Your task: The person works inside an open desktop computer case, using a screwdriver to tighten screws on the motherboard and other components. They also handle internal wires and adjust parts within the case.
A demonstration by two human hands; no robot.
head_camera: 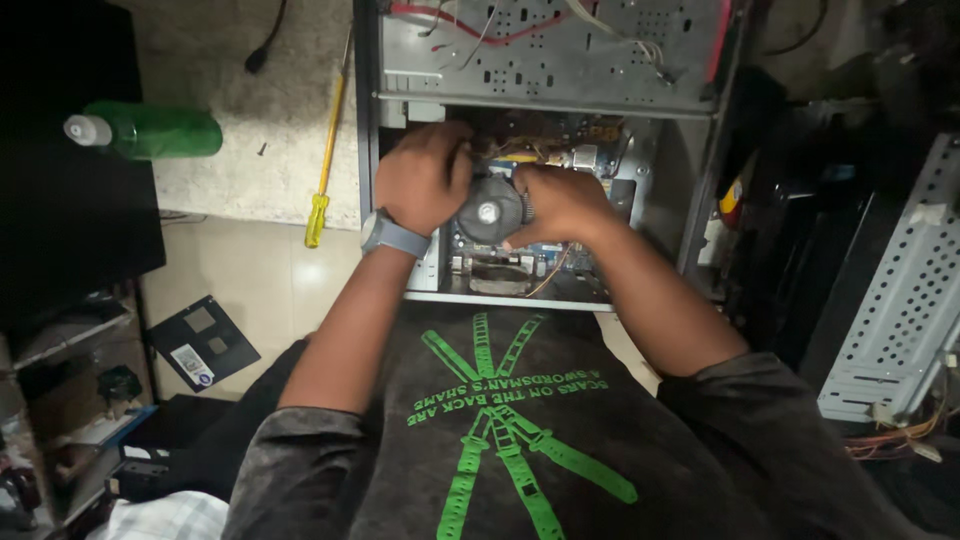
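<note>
Both hands close around a round black CPU cooler fan deep in an open desktop computer case: the left hand, a grey watch on its wrist, cups the fan's left edge with fingers curled, and the right hand grips its right side, fingers wrapped over the rim. The fan sits over the motherboard, near the middle of the case, with loose wires strung across the metal panel above. Judging by the two-sided grip, the step in hand is seating or freeing the cooler on its mount; the next move likely calls for even pressure or a careful twist from both sides, keeping clear of the nearby cables. Outside the case, a yellow-handled screwdriver lies on the floor to the left, a green bottle farther off.
</note>
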